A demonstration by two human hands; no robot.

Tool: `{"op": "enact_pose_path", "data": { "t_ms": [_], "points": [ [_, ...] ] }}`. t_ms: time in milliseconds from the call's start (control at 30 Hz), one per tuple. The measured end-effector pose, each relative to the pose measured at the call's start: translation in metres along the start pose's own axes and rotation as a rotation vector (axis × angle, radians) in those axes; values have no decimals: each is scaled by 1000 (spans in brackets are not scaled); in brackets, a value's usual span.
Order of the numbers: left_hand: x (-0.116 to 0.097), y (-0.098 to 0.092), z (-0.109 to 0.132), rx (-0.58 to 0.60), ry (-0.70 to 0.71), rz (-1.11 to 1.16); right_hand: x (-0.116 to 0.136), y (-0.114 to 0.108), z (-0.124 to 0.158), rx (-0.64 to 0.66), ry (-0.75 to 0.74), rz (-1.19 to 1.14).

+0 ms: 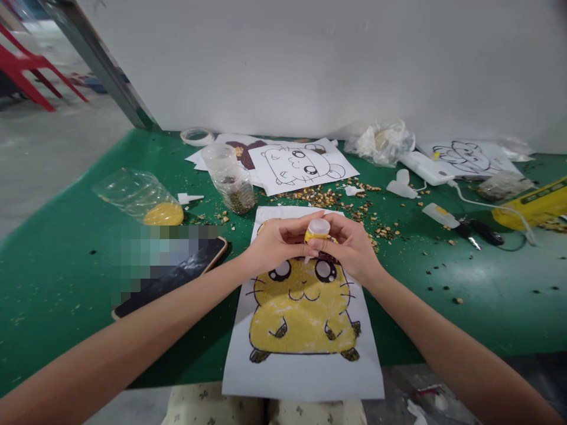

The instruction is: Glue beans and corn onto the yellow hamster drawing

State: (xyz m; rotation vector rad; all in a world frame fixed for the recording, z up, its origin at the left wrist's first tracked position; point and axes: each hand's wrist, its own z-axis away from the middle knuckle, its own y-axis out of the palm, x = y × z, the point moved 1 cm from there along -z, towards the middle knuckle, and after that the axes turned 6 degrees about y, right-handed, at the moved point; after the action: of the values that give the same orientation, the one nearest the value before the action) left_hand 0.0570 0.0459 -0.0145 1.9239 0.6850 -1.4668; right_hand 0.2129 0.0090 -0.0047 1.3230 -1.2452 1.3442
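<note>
A small glue bottle (318,228) with a yellow label is upside down over the drawing, its white nozzle pointing at the paper. My left hand (278,241) and my right hand (351,241) are both closed around it, fingers meeting at the bottle. Beneath them lies a sheet of white paper (305,379) with a cartoon hamster, mostly covered in yellow grains. Dark greenish grains fill its feet and paws, and a dark reddish patch shows on the head below the bottle. My hands hide most of the hamster's top.
Left of the sheet lies a phone (190,268). Behind it are a clear bottle with yellow grains (163,213), another with dark grains (239,198) and a white nozzle cap (189,198). An uncoloured drawing (283,168), scattered seeds (316,196), keys (482,232) and a white power bank (427,167) also lie about.
</note>
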Motion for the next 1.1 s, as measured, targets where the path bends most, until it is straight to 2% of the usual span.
{"op": "enact_pose_path", "data": {
  "t_ms": [467,1100],
  "points": [
    [-1,-2,0,-10,5,-50,0,2,-1,3,1,-18],
    [-1,1,1,-7,17,-39,3,-1,0,16,-2,92]
  ]
}}
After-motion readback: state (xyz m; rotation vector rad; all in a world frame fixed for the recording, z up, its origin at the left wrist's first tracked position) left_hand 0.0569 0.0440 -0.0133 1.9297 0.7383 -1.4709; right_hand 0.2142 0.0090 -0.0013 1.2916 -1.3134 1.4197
